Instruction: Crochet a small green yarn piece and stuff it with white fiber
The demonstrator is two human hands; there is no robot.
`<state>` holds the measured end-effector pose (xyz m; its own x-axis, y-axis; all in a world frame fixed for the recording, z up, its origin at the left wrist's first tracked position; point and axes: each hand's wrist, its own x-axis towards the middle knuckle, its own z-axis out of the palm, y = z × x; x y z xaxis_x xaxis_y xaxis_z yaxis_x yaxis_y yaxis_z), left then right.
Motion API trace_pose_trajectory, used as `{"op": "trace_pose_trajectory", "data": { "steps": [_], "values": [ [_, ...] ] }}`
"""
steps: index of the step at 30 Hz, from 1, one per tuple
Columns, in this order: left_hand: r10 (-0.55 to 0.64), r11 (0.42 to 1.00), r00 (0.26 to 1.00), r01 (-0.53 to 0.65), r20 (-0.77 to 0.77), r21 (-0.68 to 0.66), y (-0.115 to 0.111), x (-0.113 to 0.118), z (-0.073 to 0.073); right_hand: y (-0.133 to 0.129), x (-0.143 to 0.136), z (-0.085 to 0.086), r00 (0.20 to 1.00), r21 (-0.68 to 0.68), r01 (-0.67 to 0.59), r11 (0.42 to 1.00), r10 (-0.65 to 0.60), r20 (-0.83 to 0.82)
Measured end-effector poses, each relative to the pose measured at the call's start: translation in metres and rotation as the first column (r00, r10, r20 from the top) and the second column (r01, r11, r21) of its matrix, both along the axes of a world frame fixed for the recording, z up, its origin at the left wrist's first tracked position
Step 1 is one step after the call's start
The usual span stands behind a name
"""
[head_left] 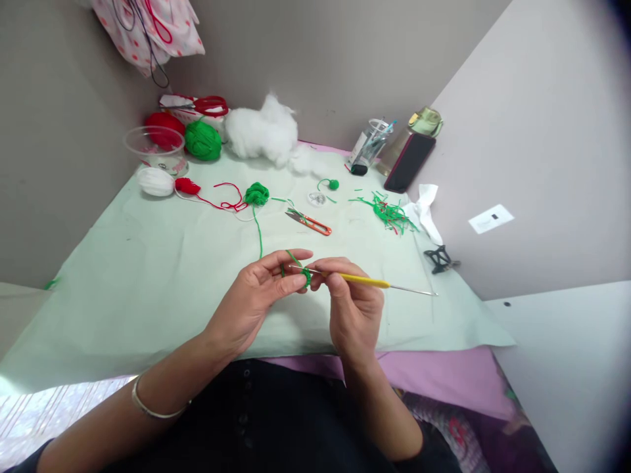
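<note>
My left hand point(261, 289) pinches a small green crochet piece point(307, 278) between thumb and fingers. Green yarn loops over the raised index finger and runs back to a small green yarn bundle point(257, 194) on the table. My right hand point(353, 305) is closed around the yellow handle of a crochet hook point(365, 280). Its metal tip points left and lies at the top of the green piece, by the yarn. A second thin metal end sticks out to the right. Whether a loop is on the hook is too small to tell.
Orange thread snips point(309, 222) lie beyond my hands, near a small green ball point(334, 184). Green yarn scraps point(389, 213) are at right. Along the back stand white stuffing point(261, 128), a green yarn ball point(203, 140), a plastic tub point(156, 154), a clear cup point(371, 144) and a phone point(410, 163).
</note>
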<state>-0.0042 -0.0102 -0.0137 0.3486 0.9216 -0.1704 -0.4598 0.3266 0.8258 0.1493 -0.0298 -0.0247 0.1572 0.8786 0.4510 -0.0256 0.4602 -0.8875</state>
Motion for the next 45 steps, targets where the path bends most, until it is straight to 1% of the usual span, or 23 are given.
{"op": "trace_pose_trajectory", "data": {
  "steps": [3,5,9,12,14,16,18,20,22,25,30,33,35,36,37,39,41,42,44,45],
  "values": [
    [-0.001,1.000,1.000,0.002,0.021,-0.027,0.000,0.001,0.001,-0.001,-0.001,-0.001,1.000,0.025,0.009,1.000,-0.010,0.026],
    [-0.023,0.998,0.999,0.026,0.049,-0.056,0.000,0.001,0.003,-0.001,-0.001,-0.003,1.000,0.021,0.000,1.000,-0.001,0.010],
    [-0.121,0.984,0.984,0.136,0.132,-0.114,0.002,-0.002,0.004,0.001,0.003,-0.006,0.990,-0.043,-0.055,0.998,0.049,-0.133],
    [-0.155,0.973,0.971,0.181,0.182,-0.140,0.005,-0.006,0.004,0.005,0.009,-0.003,0.973,-0.091,-0.035,0.995,0.013,-0.229],
    [-0.145,0.976,0.973,0.171,0.181,-0.138,0.005,-0.006,0.004,0.006,0.010,-0.001,0.966,-0.118,-0.048,0.992,0.016,-0.260],
    [-0.122,0.985,0.984,0.136,0.132,-0.102,0.004,-0.004,0.004,0.006,0.008,0.000,0.968,-0.116,-0.072,0.991,0.042,-0.247],
    [-0.086,0.995,0.995,0.089,0.057,-0.049,0.002,-0.002,0.004,0.004,0.005,-0.002,0.985,-0.094,-0.070,0.993,0.053,-0.166],
    [-0.043,0.999,0.999,0.043,-0.006,-0.010,0.000,0.000,0.004,0.001,0.003,-0.004,0.997,-0.066,-0.039,0.997,0.034,-0.072],
    [-0.008,1.000,0.999,0.008,-0.042,0.007,-0.002,0.000,0.004,-0.001,0.002,-0.007,0.999,-0.048,-0.011,0.999,0.009,-0.038],
    [0.017,1.000,0.998,-0.016,-0.067,0.022,-0.003,-0.001,0.004,0.000,0.003,-0.008,0.996,-0.054,-0.017,0.998,0.012,-0.089],
    [0.026,0.999,0.996,-0.023,-0.089,0.031,-0.002,-0.002,0.006,0.005,0.005,-0.005,0.983,-0.084,-0.055,0.995,0.039,-0.179],
    [0.026,0.999,0.993,-0.021,-0.114,0.048,-0.003,-0.003,0.006,0.004,0.006,-0.002,0.981,-0.065,-0.075,0.995,0.063,-0.183],
    [0.033,0.997,0.991,-0.024,-0.130,0.071,-0.003,-0.004,0.005,-0.001,0.007,0.000,0.993,-0.045,-0.043,0.998,0.037,-0.112],
    [0.038,0.996,0.990,-0.026,-0.138,0.088,-0.003,-0.005,0.005,-0.003,0.008,0.001,0.999,-0.028,-0.009,1.000,0.007,-0.048],
    [0.045,0.994,0.989,-0.029,-0.144,0.105,-0.003,-0.005,0.004,-0.006,0.008,0.001,0.999,0.002,0.027,1.000,-0.027,0.032],
    [0.063,0.990,0.986,-0.043,-0.153,0.133,-0.004,-0.004,0.003,-0.009,0.009,0.000,0.974,0.111,0.076,0.991,-0.097,0.203],
    [0.092,0.987,0.985,-0.071,-0.148,0.143,-0.004,-0.001,0.002,-0.010,0.008,-0.005,0.914,0.268,0.075,0.960,-0.174,0.366],
    [0.102,0.988,0.986,-0.085,-0.130,0.130,-0.005,0.000,0.002,-0.010,0.007,-0.008,0.868,0.349,0.070,0.934,-0.230,0.440],
    [0.087,0.995,0.994,-0.084,-0.063,0.048,-0.005,0.003,0.002,-0.008,0.005,-0.015,0.755,0.489,0.083,0.869,-0.375,0.538],
    [0.057,0.998,0.998,-0.057,-0.011,-0.015,-0.004,0.004,0.002,-0.008,0.004,-0.017,0.708,0.529,0.102,0.842,-0.435,0.556]
  ]
}}
